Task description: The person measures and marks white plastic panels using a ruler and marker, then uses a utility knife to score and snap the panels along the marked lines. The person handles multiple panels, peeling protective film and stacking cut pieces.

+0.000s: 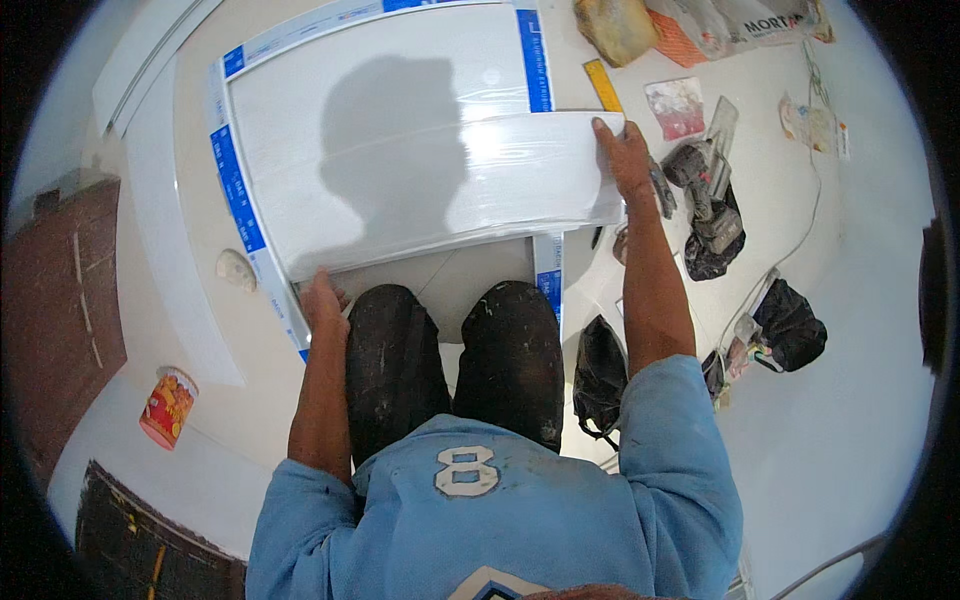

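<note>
- At the panel's right end, the right hand (625, 160) has hold of the edge, thumb on the top face, fingers along the side.
- Left hand (322, 303) is at the lower-left corner, touching it, fingers curled; can't tell if it's a firm grip.
- White panel (440, 180): lying flat in front of the knees, seam running across it, a head shadow on top. Its right end laps over one side of the frame.
- Frame (240, 180): white with blue printed strips, around the panel. Tile shows through the opening nearest the knees.
- Yellow bar (602, 86): just beyond the right hand, end near the panel.
- Red-and-white packet (675, 107): flat on the floor, right of the bar. Contents hidden.
- Drill (712, 215): right of the right hand, lying against black plastic.
- Black bag (600, 380): beside the right knee, crumpled. Can't see inside.
- Second black bag (790, 325): farther right, near the wall, small scraps beside it. Contents hidden too.
- Sack (740, 30): far right corner, white and orange, crumpled. Fill not visible.
- Tub (168, 408): orange-red, pale rim, on the floor well left of the left forearm. Can't make out what's inside.
</note>
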{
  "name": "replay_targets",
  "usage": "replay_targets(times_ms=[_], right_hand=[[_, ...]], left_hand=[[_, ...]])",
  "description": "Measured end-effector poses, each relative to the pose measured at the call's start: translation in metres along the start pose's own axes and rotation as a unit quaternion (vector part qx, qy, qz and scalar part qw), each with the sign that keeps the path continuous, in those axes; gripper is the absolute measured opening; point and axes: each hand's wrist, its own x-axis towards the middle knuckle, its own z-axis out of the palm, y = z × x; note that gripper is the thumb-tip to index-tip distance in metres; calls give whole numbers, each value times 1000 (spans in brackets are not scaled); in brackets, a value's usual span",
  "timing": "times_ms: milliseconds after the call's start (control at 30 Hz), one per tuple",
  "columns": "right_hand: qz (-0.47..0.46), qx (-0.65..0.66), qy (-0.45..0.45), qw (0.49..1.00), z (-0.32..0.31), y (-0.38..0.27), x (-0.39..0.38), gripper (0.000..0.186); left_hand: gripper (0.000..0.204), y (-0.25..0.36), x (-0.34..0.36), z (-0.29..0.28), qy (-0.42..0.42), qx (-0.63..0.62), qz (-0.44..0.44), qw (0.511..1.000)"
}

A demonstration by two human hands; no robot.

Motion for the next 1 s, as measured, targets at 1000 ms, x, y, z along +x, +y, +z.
replay_targets(times_ms=[1000], right_hand=[[-26,-118,38,992,-15,-16,-8,64]], left_hand=[[99,99,-90,266,-164,520,702,458]])
